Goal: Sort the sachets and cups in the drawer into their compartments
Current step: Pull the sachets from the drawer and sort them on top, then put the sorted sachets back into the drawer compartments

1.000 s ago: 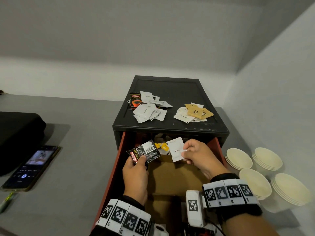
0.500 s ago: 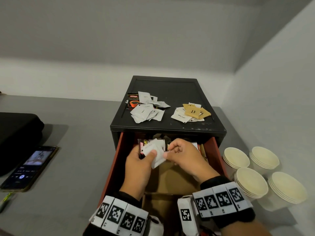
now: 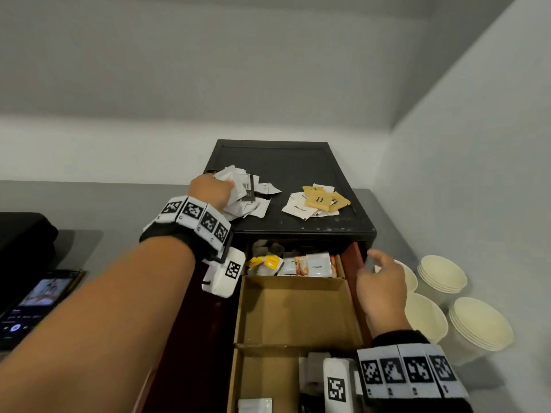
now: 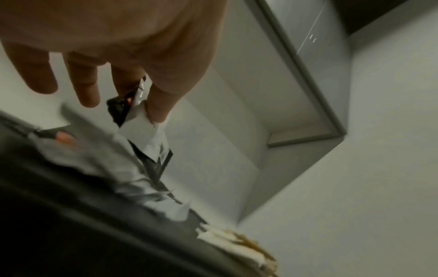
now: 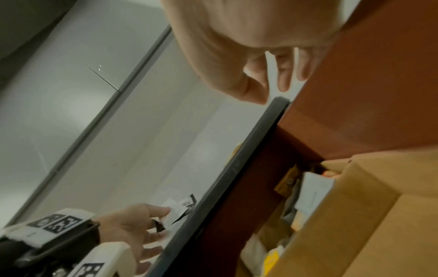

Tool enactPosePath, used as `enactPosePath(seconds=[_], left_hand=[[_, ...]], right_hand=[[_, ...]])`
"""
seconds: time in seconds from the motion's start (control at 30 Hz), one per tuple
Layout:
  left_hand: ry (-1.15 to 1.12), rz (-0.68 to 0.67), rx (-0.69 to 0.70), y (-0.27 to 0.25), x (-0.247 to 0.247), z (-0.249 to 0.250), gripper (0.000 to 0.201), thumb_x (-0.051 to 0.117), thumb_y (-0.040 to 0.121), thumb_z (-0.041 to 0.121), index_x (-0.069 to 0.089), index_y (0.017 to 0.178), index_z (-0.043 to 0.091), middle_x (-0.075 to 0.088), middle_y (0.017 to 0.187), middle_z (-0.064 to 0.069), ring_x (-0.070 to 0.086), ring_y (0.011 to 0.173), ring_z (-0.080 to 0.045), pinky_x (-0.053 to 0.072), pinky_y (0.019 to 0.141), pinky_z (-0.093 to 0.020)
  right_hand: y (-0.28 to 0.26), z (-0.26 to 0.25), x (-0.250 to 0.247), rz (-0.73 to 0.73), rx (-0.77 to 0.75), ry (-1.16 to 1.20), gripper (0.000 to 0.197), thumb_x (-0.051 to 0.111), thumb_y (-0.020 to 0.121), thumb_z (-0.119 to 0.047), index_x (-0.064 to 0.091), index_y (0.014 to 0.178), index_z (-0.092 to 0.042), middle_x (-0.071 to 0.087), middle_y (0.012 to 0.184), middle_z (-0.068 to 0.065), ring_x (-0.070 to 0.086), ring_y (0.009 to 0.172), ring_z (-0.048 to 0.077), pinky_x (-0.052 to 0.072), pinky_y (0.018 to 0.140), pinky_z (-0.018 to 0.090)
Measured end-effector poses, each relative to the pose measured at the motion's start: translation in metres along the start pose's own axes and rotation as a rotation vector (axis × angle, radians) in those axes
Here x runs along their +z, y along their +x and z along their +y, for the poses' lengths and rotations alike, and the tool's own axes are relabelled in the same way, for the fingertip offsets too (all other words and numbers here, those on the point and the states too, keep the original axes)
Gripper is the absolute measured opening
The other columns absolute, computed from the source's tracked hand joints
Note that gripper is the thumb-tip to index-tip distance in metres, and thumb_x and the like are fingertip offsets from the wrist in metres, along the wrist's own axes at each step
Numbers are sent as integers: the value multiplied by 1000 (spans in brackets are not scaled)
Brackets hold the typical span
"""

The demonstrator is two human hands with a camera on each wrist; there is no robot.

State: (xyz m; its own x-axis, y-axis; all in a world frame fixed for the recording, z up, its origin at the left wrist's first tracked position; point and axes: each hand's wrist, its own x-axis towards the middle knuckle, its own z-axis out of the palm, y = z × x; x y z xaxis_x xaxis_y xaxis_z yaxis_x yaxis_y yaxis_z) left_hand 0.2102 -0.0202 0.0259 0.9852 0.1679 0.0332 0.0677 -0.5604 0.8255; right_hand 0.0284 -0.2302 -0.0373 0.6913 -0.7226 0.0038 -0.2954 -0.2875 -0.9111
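My left hand (image 3: 228,187) is up on the black cabinet top (image 3: 298,162), over a pile of white sachets (image 3: 256,205). In the left wrist view the left hand (image 4: 142,102) pinches a black sachet and a white sachet (image 4: 140,129) between thumb and finger. My right hand (image 3: 371,263) hovers by the drawer's red right wall (image 3: 353,257), fingers relaxed and holding nothing; the right wrist view shows the right hand (image 5: 275,88) empty too. The drawer's rear compartment holds mixed sachets (image 3: 316,265). The cardboard middle compartment (image 3: 295,311) is bare.
A second pile of brown and white sachets (image 3: 317,201) lies on the cabinet top at the right. Several stacks of cream paper cups (image 3: 441,278) stand right of the drawer, close to the wall. A phone (image 3: 35,302) and a black bag (image 3: 24,239) lie at the left.
Both hands were in the drawer, where the right hand's white sachet joined the black one in the left. The left hand has risen to the cabinet top; the right hand moved right, empty.
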Motion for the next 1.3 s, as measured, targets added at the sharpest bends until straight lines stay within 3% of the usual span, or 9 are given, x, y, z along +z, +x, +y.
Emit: enactPosePath(seconds=[0.1,0.37,0.47,0.53,0.63,0.93,1.1,1.2,1.3], left_hand=[[191,-49,-49,12,8,-5,35,54,90,29,60,108,-1,61,117,-21,56,109,-36,43,85,-35],[462,171,-72,18,13,-18,59,51,85,45,42,129,8,46,129,-19,42,120,-37,34,101,-45],[441,114,-22,25,22,-22,78,32,80,66,37,139,15,40,139,-20,34,126,-41,29,105,-52],[469,11,13,19,26,-18,92,27,72,80,22,148,28,18,155,-16,15,137,-46,18,109,-61],[549,-152,56,4,33,-14,100,52,78,71,0,151,28,-12,158,-11,-11,142,-42,2,114,-55],[762,-185,151,15,37,-19,77,41,90,58,8,151,23,1,157,-14,4,143,-41,9,116,-49],[676,-210,163,10,28,-13,85,37,86,69,0,151,29,-13,159,-4,-13,143,-39,6,113,-61],[553,-169,173,-6,20,-4,86,42,85,68,2,151,31,-14,159,-2,-15,144,-36,5,113,-59],[379,-105,307,-40,16,8,82,56,85,54,16,150,27,-2,159,-7,-8,145,-34,7,115,-51]], right_hand=[[8,11,2,-152,105,-38,48,43,91,1,48,136,-14,59,126,12,57,111,31,46,98,47],[16,19,7,-231,142,-23,51,49,86,1,51,134,-17,63,120,11,60,107,32,49,95,50],[17,20,8,-222,152,-25,52,47,89,2,48,137,-19,60,126,10,58,111,33,48,97,50],[16,20,8,-215,147,-26,51,44,91,1,46,138,-19,59,128,10,57,113,32,47,98,50],[14,20,9,-203,135,-46,51,43,93,1,46,139,-19,58,129,10,56,114,32,47,98,50],[10,17,6,-198,94,-119,49,43,95,-1,42,142,-17,53,135,10,51,121,31,43,103,45],[11,17,7,-197,81,-130,45,44,96,-5,44,140,-18,56,133,9,53,119,30,46,100,43],[12,18,7,-196,90,-107,45,44,96,-4,45,139,-17,56,132,10,53,118,31,47,99,42],[14,19,7,-194,111,-74,46,44,94,-4,46,138,-18,57,131,8,53,119,30,45,101,44]])
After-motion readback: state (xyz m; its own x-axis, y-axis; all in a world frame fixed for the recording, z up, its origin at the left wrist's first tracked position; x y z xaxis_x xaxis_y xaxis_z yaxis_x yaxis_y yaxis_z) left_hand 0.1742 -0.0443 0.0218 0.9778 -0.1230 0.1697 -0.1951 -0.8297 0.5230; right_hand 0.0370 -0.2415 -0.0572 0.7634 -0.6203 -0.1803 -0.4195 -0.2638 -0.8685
